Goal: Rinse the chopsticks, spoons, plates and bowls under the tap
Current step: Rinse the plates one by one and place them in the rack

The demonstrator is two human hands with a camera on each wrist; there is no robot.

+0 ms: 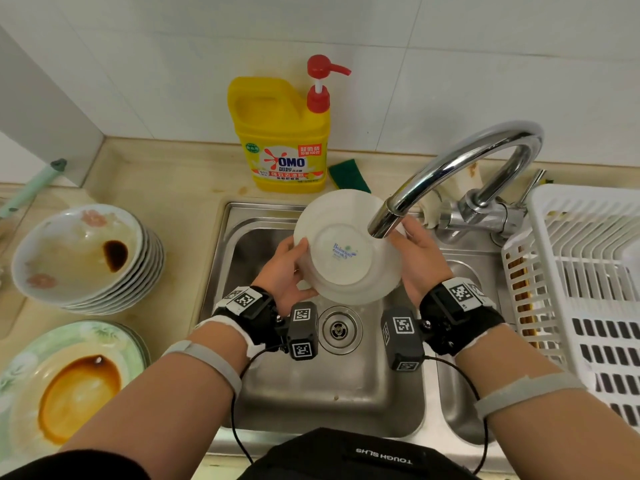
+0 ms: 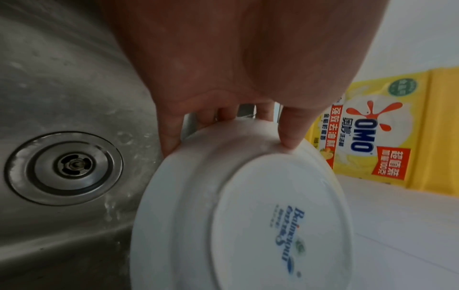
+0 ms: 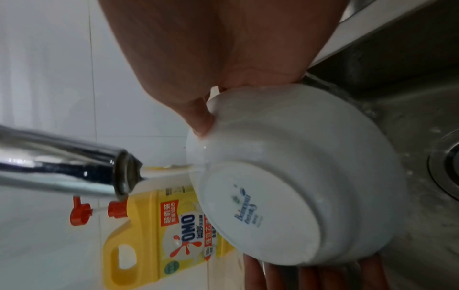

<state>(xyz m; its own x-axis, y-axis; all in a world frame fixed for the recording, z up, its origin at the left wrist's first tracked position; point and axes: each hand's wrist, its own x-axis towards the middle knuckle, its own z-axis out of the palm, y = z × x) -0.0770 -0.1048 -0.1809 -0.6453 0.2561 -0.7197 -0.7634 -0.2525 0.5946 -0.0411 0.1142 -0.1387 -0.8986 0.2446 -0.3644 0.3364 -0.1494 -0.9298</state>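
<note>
A white bowl is held upside down over the sink, its foot ring with a blue mark facing up. My left hand grips its left rim, thumb on the outer wall and fingers underneath; the left wrist view shows the bowl and the thumb. My right hand grips the right rim. The tap spout hangs just above the bowl's right side. In the right wrist view water runs from the spout onto the bowl.
A stack of dirty flowered bowls and dirty plates stands on the counter at left. A yellow detergent bottle and green sponge sit behind the sink. A white drying rack stands at right. The drain lies below.
</note>
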